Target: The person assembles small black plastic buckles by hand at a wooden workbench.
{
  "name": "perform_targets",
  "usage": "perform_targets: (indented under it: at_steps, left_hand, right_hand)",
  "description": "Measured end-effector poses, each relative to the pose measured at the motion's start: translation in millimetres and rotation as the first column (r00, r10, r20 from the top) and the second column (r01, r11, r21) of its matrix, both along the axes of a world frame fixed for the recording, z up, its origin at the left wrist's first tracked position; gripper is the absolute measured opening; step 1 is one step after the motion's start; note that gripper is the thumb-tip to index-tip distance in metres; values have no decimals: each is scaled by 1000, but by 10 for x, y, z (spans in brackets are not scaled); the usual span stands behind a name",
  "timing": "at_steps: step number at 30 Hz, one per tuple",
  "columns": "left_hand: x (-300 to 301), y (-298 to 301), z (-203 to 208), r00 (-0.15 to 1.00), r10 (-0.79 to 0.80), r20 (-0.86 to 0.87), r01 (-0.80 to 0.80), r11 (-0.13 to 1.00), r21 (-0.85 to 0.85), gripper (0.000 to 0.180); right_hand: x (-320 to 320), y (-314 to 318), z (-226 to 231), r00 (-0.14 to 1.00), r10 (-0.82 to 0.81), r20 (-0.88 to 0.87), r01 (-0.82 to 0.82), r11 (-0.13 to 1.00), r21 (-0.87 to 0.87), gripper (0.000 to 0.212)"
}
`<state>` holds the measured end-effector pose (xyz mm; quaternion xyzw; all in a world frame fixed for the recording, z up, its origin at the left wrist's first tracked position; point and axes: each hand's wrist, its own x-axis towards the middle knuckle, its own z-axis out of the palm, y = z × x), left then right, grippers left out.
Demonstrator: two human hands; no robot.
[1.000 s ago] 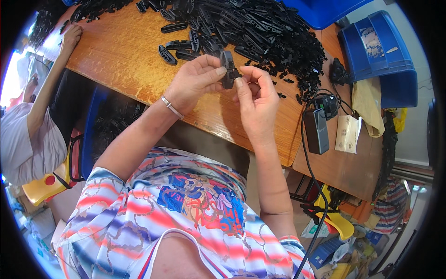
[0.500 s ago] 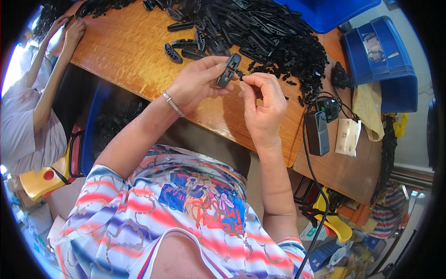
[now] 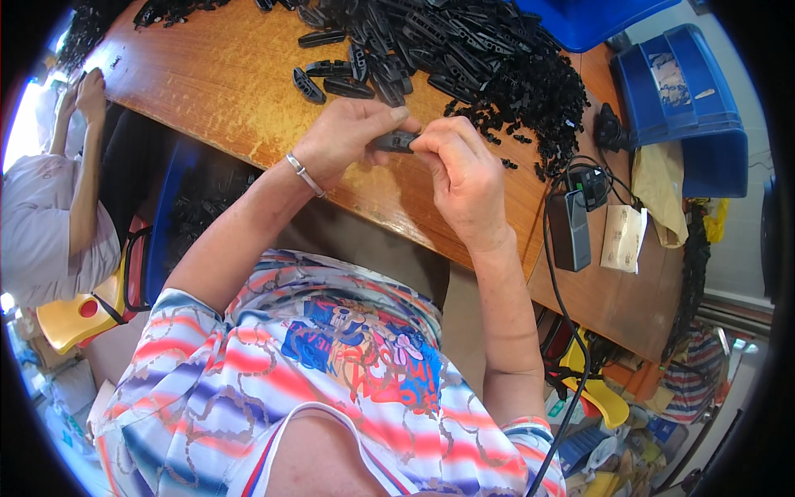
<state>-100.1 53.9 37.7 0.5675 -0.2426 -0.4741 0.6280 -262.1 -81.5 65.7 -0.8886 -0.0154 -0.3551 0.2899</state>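
Note:
My left hand [image 3: 344, 137] is closed round a slim, elongated black plastic part [image 3: 394, 142], its thumb lying along the top. The part now lies nearly level, above the near edge of the wooden table. The fingertips of my right hand [image 3: 468, 178] pinch the right end of the same part. Those fingers cover that end, so anything small between them is hidden. Just beyond my hands lies a heap of similar black plastic parts [image 3: 451, 45]. A pile of much smaller black pieces [image 3: 538, 103] spreads to its right.
Behind the heaps stands a blue bin [image 3: 571, 21], with another blue bin [image 3: 683, 108] at right. A dark box-shaped device [image 3: 567, 232], a cable [image 3: 551, 286] and a paper packet [image 3: 623, 238] are on the table's right side. A co-worker's hand [image 3: 91, 95] is at far left.
The long part has turned from upright to nearly level. My right fingertips have closed onto its end, and a small black piece seen near them is now hidden. The co-worker's hands have shifted left.

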Motion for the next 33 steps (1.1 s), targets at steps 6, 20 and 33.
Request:
perform_targets:
  at_steps: [6,20,33]
  left_hand:
    - [67,94,-126,979,-108,175,91,990,104,39]
    - [-198,299,43,789,-139,599,83,989,120,26]
    - [839,1877,556,446,-418,792,77,899,431,24]
  right_hand:
    - [-50,-19,-87,993,35,-117,-44,996,-75,17]
    - [-154,192,-260,847,-16,-532,315,821,476,28]
    - [-300,-114,-243,917,-184,-355,228,970,86,18]
